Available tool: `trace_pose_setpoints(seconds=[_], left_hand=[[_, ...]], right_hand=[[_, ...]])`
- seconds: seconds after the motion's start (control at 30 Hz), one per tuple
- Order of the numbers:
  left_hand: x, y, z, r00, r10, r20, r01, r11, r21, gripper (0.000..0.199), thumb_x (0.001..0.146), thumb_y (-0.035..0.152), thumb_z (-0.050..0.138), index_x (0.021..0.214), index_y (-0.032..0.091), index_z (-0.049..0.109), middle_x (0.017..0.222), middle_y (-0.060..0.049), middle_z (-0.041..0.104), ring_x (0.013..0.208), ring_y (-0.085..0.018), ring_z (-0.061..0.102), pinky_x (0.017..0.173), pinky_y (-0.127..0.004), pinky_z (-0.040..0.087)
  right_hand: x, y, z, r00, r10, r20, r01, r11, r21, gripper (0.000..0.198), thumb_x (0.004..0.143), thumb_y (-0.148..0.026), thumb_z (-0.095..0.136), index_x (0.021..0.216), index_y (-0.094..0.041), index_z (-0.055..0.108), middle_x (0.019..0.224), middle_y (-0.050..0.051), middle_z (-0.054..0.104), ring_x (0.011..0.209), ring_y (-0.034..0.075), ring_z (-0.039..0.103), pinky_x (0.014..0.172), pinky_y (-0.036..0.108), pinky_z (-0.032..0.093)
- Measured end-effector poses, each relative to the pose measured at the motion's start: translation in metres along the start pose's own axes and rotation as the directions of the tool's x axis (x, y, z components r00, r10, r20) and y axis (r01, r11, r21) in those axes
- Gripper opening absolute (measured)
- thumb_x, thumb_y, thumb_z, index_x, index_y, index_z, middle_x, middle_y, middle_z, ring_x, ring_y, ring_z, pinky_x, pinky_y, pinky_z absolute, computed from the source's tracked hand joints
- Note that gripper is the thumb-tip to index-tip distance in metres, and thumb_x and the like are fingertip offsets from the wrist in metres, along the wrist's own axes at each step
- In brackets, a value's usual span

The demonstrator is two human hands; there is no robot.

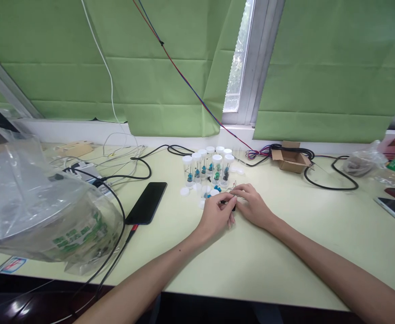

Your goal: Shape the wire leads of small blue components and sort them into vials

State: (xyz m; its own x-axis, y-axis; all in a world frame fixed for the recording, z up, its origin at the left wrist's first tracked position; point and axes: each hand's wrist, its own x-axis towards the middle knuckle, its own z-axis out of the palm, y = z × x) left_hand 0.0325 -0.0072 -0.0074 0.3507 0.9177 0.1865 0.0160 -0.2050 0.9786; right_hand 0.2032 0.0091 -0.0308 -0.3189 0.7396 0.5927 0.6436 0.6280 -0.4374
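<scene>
Over the desk (305, 274), the hands (215, 212) are held close together near the middle. Directly behind them, tubes (197, 167) are clustered, with loose caps (184, 191) scattered at their front left. A phone (146, 203) is laid left of the hands; a bag (55, 216) is placed farther left. Behind and right of the tubes, a box (290, 165) is set beside cables (265, 151). Behind the desk, a window (237, 85) is partly covered by blinds (325, 90).

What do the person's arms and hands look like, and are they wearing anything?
The left hand and right hand are bare, without gloves. No sleeve, watch or bracelet shows on the left forearm, which has a small spot, or the right forearm.
</scene>
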Motion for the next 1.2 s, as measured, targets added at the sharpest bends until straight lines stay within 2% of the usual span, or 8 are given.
trace_pose_setpoints(seconds=[0.2, 0.4, 0.63, 0.9, 1.2], left_hand=[[-0.0008, -0.0017, 0.0003, 1.0, 0.014, -0.022, -0.015, 1.0, -0.022, 0.03, 0.089, 0.047, 0.056, 0.087, 0.018, 0.066, 0.05, 0.003, 0.055, 0.039, -0.012, 0.051, 0.041, -0.023, 0.041], [-0.0008, -0.002, 0.0006, 1.0, -0.003, -0.01, 0.003, 1.0, -0.024, 0.031, 0.089, 0.048, 0.056, 0.084, 0.018, 0.065, 0.047, 0.003, 0.054, 0.037, -0.011, 0.05, 0.041, -0.023, 0.04], [-0.0023, 0.0003, 0.0003, 1.0, -0.005, 0.005, 0.006, 1.0, -0.014, 0.032, 0.089, 0.048, 0.055, 0.084, 0.018, 0.065, 0.048, 0.003, 0.055, 0.037, -0.012, 0.05, 0.041, -0.023, 0.04], [0.0002, -0.0025, -0.0021, 0.998, -0.019, -0.052, 0.021, 0.999, 0.039, 0.033, 0.09, 0.05, 0.055, 0.083, 0.018, 0.062, 0.047, 0.004, 0.055, 0.036, -0.012, 0.052, 0.041, -0.023, 0.041], [0.0001, -0.0059, -0.0025, 0.999, -0.03, -0.019, 0.031, 0.997, 0.076, 0.037, 0.089, 0.051, 0.053, 0.08, 0.017, 0.061, 0.046, 0.003, 0.056, 0.035, -0.011, 0.052, 0.04, -0.022, 0.041]], right_hand=[[-0.0012, -0.0038, 0.0013, 0.99, -0.071, 0.125, 0.075, 0.997, -0.035, 0.03, 0.087, -0.01, 0.052, 0.109, -0.025, 0.067, 0.119, 0.01, 0.059, 0.112, 0.029, 0.05, 0.096, 0.051, 0.046], [-0.0015, -0.0041, 0.0012, 0.98, -0.092, 0.177, 0.102, 0.994, -0.046, 0.036, 0.086, -0.006, 0.05, 0.111, -0.025, 0.067, 0.121, 0.01, 0.058, 0.113, 0.029, 0.049, 0.095, 0.052, 0.046], [-0.0012, -0.0004, 0.0044, 0.989, -0.082, 0.126, 0.087, 0.996, -0.03, 0.026, 0.088, -0.01, 0.052, 0.105, -0.022, 0.068, 0.114, 0.011, 0.061, 0.108, 0.028, 0.051, 0.093, 0.05, 0.046], [0.0006, 0.0015, 0.0055, 0.993, -0.02, 0.116, 0.026, 0.999, -0.047, 0.014, 0.092, -0.017, 0.055, 0.097, -0.021, 0.068, 0.106, 0.009, 0.064, 0.102, 0.027, 0.054, 0.09, 0.046, 0.047], [0.0003, 0.004, 0.0063, 0.993, 0.025, 0.118, -0.016, 0.997, -0.077, 0.013, 0.093, -0.019, 0.054, 0.098, -0.021, 0.066, 0.103, 0.009, 0.066, 0.099, 0.026, 0.055, 0.087, 0.044, 0.046]])
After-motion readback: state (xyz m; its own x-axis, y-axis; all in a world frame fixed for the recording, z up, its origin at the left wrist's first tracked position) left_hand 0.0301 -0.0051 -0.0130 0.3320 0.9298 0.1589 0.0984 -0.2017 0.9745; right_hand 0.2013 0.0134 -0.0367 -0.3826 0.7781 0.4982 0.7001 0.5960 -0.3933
